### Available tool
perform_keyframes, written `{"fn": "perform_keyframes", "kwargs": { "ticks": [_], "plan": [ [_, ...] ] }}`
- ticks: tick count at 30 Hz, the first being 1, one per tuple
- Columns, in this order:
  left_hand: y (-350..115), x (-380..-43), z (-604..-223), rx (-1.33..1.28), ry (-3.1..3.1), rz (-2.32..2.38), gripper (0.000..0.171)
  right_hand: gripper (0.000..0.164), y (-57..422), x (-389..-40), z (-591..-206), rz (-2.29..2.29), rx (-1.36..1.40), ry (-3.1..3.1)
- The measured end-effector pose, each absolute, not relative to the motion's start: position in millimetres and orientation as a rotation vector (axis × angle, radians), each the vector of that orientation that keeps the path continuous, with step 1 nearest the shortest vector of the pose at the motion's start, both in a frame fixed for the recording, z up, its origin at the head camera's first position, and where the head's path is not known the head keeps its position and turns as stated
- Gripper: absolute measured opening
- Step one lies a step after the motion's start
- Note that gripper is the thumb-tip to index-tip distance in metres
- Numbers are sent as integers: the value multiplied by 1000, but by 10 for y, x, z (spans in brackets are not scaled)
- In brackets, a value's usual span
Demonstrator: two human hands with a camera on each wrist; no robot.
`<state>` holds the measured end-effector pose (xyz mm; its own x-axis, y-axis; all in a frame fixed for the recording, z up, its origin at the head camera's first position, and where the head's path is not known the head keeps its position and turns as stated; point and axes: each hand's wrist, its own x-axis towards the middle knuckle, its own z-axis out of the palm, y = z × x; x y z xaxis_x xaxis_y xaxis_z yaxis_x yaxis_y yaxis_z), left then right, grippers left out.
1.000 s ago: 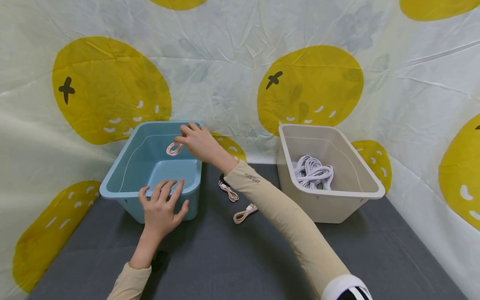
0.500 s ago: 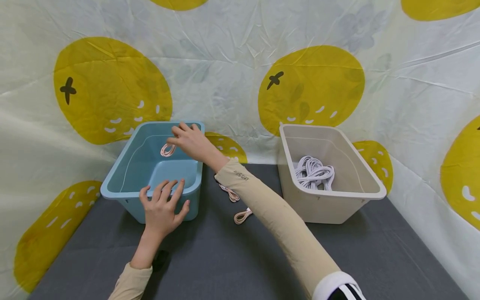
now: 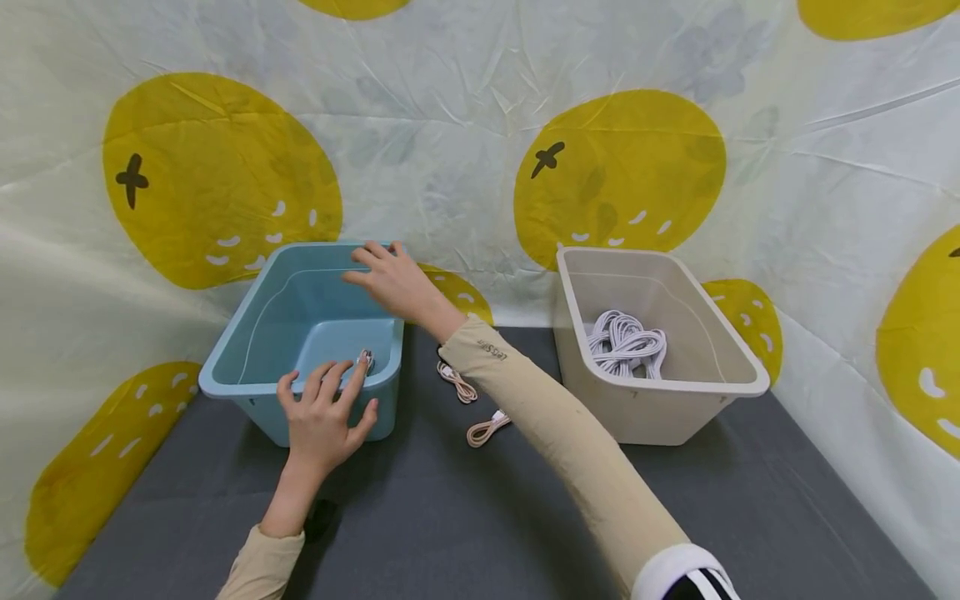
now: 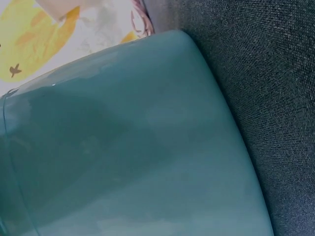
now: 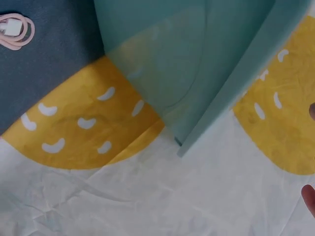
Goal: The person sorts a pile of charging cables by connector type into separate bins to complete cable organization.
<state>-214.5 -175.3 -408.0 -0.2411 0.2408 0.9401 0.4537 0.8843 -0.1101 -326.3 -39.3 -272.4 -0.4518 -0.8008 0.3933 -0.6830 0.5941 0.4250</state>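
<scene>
My left hand (image 3: 322, 421) rests with spread fingers at the front rim of a blue plastic bin (image 3: 258, 414). Above the bin's back right part hovers my right hand (image 3: 401, 287), its fingers relaxed and nothing between them. Inside the bin, near the front right, lies a coiled pink charging cable (image 3: 367, 357), partly hidden behind the left fingertips. The bin's outer wall (image 4: 133, 137) fills the left wrist view. In the right wrist view, only fingertips (image 5: 308, 196) of the right hand show, at the right edge.
Two coiled pink cables, one nearer the back (image 3: 457, 385) and one in front (image 3: 483, 429), lie on the dark tabletop (image 3: 450, 517) between the bins. To the right, a beige bin (image 3: 667, 417) holds coiled white cables (image 3: 626, 342). A fruit-patterned curtain (image 3: 450, 167) hangs behind.
The coiled pink cable that my right hand held has dropped into the blue bin, and those fingers have let go. My left hand has stayed at the rim.
</scene>
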Motion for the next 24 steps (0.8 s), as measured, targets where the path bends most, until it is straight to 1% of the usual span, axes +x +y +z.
{"fn": "perform_keyframes", "kwargs": {
  "ticks": [13,24],
  "plan": [
    [-1739,-2144,-4061,-519,-1847,-229,48,26,-93,-3244,-2742,-107,1094,-2238],
    [-1747,-2141,-4070,-517,-1826,-228,47,27,243,-3246,-2935,92,877,-2291]
  ]
}}
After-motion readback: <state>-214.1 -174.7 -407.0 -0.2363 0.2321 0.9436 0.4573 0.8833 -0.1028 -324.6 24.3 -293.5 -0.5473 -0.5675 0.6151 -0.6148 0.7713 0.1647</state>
